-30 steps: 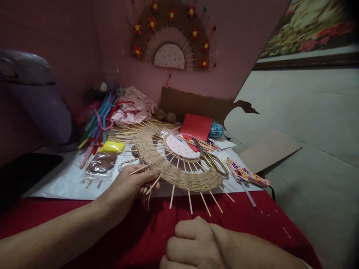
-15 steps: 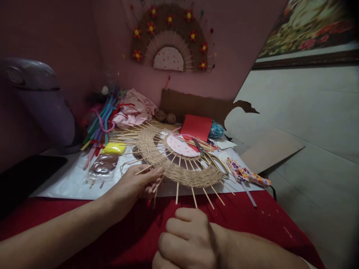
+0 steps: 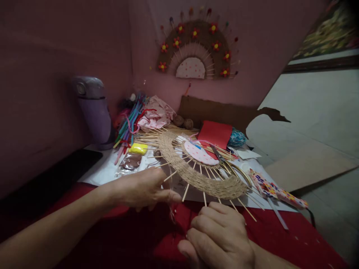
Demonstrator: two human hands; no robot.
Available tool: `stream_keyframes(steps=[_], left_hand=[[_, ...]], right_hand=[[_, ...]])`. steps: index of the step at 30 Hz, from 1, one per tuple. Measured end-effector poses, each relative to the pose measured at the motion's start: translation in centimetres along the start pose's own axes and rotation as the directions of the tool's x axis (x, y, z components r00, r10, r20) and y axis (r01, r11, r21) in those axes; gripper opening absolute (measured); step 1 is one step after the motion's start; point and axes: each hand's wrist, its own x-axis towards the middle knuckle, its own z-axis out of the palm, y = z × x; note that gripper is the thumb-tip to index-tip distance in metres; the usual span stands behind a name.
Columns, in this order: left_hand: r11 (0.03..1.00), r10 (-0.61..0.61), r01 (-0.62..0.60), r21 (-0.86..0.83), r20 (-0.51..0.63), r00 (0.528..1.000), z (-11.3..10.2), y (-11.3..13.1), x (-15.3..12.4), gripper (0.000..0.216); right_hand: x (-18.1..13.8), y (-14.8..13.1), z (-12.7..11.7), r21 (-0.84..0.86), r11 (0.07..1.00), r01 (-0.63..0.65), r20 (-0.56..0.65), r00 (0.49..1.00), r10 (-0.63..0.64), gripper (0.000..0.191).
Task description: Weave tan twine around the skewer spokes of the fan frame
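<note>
A half-ring woven from brown twine on thin wooden sticks (image 3: 207,183) lies over the table's front part, with a dotted pink half-disc (image 3: 200,152) at its centre. My left hand (image 3: 147,186) is at its near left edge, thumb stretched out and fingers curled underneath. A loose strand of twine (image 3: 171,216) passes at its thumb and hangs below; the fingers seem closed on it. My right hand (image 3: 221,233) is a closed fist before the near stick tips, and whatever it holds is hidden. Scissors (image 3: 228,164) with gold handles rest by the half-ring's right end.
Behind lie a red sheet (image 3: 215,133), blue yarn (image 3: 237,138), twine balls (image 3: 188,123), pink cloth (image 3: 155,114) and pipe cleaners (image 3: 134,116). A purple tumbler (image 3: 95,116) and yellow clay packet (image 3: 138,149) are left. A glue gun (image 3: 277,190) is right. A finished half-ring (image 3: 195,41) hangs above.
My view has swung left, so things appear further right. My left hand has left the stick it pinched and turned palm down. My right fist is now close against the stick tips.
</note>
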Motion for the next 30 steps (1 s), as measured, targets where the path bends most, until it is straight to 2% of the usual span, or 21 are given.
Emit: stream_keyframes(steps=[2,5,7,9,11,13,14,16,19,21,22,23,25,28,30], left_hand=[[0.989,0.088,-0.078,0.129,-0.068,0.994,-0.3,0.5,-0.8,0.024],[0.938,0.152,-0.143,0.315,-0.006,0.988,-0.7,1.0,-1.7,0.026],[0.926,0.144,-0.144,0.348,0.027,0.989,-1.2,1.0,-2.1,0.026],[0.941,0.15,-0.129,0.312,-0.045,0.988,-1.7,1.1,-2.1,0.025],[0.971,0.156,-0.113,0.209,-0.203,0.967,-2.3,1.1,-1.6,0.027],[0.99,0.138,-0.124,0.06,-0.42,0.897,-2.9,0.9,-0.6,0.028],[0.99,0.126,-0.143,0.007,-0.518,0.846,-3.1,0.8,-0.1,0.025],[0.988,0.123,-0.154,0.015,-0.683,0.72,-3.7,0.1,1.0,0.024],[0.985,0.171,-0.09,0.146,-0.802,0.573,-4.6,-1.6,2.2,0.018],[0.973,0.193,0.015,0.228,-0.853,0.484,-5.2,-2.6,2.7,0.016],[0.956,0.195,0.1,0.276,-0.852,0.486,-5.4,-3.1,2.9,0.016],[0.928,0.189,0.188,0.322,-0.84,0.508,-5.6,-3.4,3.0,0.015],[0.862,0.15,0.32,0.393,-0.801,0.58,-5.9,-3.9,3.3,0.016],[0.794,0.098,0.388,0.469,-0.727,0.679,-5.9,-4.2,3.7,0.023],[0.763,0.088,0.403,0.506,-0.698,0.71,-5.9,-4.2,3.8,0.027]], right_hand=[[0.2,0.1,-0.2,0.003,1.0,-0.007,0.027,1.0,0.007,0.031],[0.4,0.4,-0.3,-0.029,0.999,-0.043,0.078,0.996,0.045,0.025],[0.4,0.5,-0.2,-0.053,0.995,-0.081,0.091,0.992,0.085,0.024],[0.4,0.6,0.0,-0.065,0.993,-0.102,0.104,0.989,0.108,0.027],[0.3,0.5,0.3,-0.056,0.995,-0.088,0.113,0.989,0.094,0.029],[0.2,0.3,0.5,-0.047,0.997,-0.068,0.111,0.991,0.072,0.03],[0.1,0.2,0.6,-0.043,0.997,-0.061,0.108,0.992,0.065,0.03],[0.0,0.1,0.8,-0.035,0.998,-0.058,0.11,0.992,0.062,0.03],[-0.1,-0.1,0.9,-0.018,0.997,-0.073,0.117,0.99,0.075,0.031],[-0.2,0.0,1.0,-0.015,0.996,-0.089,0.125,0.988,0.09,0.031],[-0.2,0.1,1.0,-0.026,0.994,-0.103,0.132,0.986,0.105,0.03],[-0.2,0.1,1.1,-0.043,0.992,-0.119,0.142,0.982,0.124,0.029],[-0.3,0.4,1.4,-0.095,0.982,-0.163,0.169,0.97,0.177,0.027],[-0.6,0.8,1.8,-0.185,0.954,-0.237,0.212,0.938,0.274,0.023],[-0.7,0.9,2.0,-0.227,0.938,-0.261,0.245,0.917,0.314,0.019]])
